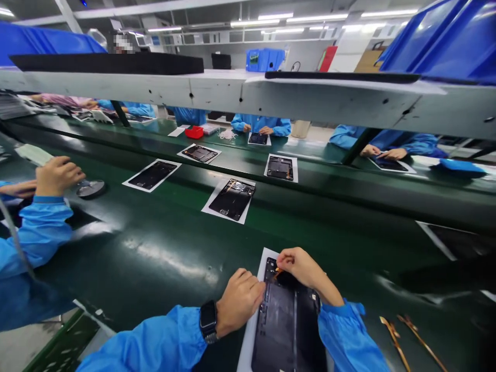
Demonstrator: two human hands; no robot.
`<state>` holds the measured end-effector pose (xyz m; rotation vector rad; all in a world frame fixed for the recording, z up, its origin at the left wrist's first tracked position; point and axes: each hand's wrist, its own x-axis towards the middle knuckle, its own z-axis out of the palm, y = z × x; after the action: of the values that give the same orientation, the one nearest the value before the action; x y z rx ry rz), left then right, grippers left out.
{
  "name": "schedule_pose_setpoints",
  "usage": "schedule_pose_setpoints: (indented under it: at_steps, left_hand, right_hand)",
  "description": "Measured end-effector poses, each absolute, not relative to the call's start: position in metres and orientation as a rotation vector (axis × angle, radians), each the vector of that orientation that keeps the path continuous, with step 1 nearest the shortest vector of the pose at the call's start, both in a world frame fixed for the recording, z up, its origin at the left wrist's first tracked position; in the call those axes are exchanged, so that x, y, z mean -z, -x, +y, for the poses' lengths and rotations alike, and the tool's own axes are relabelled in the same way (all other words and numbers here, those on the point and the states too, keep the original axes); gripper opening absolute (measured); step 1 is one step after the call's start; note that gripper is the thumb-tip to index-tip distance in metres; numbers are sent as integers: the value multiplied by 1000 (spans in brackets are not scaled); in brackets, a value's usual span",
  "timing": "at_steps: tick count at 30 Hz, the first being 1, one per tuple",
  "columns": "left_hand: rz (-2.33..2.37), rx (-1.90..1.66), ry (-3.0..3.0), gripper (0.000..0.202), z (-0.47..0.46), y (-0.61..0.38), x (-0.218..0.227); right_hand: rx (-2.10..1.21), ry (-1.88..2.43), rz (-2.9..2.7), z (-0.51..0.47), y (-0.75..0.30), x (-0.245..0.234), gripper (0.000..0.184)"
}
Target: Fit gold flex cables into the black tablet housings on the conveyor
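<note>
Right now my left hand presses curled fingertips on the tablet, bottom centre of the frame on the green surface. My right hand pinches an orange strip at its upper corner.

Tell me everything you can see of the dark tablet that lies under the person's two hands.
The tablet is flat, dark and rectangular, with its back seemingly open. It lies on a white sheet on the green belt, partly cut off by the bottom of the view. The left hand rests on its left edge; the right hand pinches a small orange piece at its top corner.
</note>
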<state>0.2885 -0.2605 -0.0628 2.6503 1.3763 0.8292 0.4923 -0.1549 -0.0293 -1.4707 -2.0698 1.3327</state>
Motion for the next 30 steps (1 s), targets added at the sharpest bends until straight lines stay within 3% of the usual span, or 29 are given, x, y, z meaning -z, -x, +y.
schedule_pose_setpoints:
  at_steps: [10, 23, 30]
  left_hand:
    - [1295, -870, -2686, 14, -258, -302, 66]
    - [1168, -960, -2572, 18, -254, -303, 79]
    - [1134, -980, -2548, 20, -253, -303, 78]
  right_hand:
    - [-1140, 1638, -2307, -135, -475, 45, 8]
    - [-835, 1820, -2539, -135, -478, 38, 36]
    - [-753, 1749, -2622, -148, -473, 28, 35]
